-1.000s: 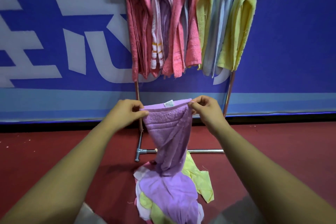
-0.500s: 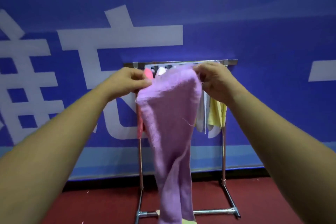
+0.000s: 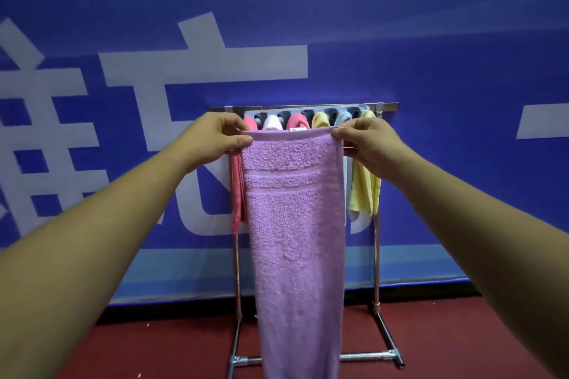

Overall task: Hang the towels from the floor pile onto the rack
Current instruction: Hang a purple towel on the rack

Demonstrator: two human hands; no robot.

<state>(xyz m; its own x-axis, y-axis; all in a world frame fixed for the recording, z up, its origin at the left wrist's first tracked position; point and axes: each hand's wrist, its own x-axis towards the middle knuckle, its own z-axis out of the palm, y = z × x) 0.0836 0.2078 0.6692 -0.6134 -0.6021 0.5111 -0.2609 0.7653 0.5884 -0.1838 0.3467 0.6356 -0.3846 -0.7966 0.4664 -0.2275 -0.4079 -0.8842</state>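
I record the purple towel (image 3: 295, 224) held up in front of the rack (image 3: 388, 107), spread flat across its width and hanging straight down; its lower end passes out of the bottom of the head view, so I cannot tell whether it reaches the floor (image 3: 462, 335). The left hand (image 3: 215, 138) pinches the towel's upper left corner, with the thumb and the other fingers (image 3: 241, 141) closed on the hem. The right hand (image 3: 366, 140) pinches the upper right corner in the same way, its fingers (image 3: 338, 133) curled over the edge. The hem is drawn taut and level between the two hands, just below the rack's top bar, and a small white label (image 3: 297, 130) shows at its middle. I cannot tell whether the towel touches the bar. Behind the hem I count six towels already draped over the rack: a pink towel (image 3: 237, 191) at the left, a pale towel (image 3: 272, 122), a second pink towel (image 3: 298, 120), a yellow towel (image 3: 320, 119), a light blue towel (image 3: 344, 117), and a yellow-green towel (image 3: 365, 191) at the right. The purple towel hides most of the middle four. The rack's metal legs stand on the red floor, with a cross tube joining their feet. Behind the rack is a blue wall banner (image 3: 431, 40) with large white characters.
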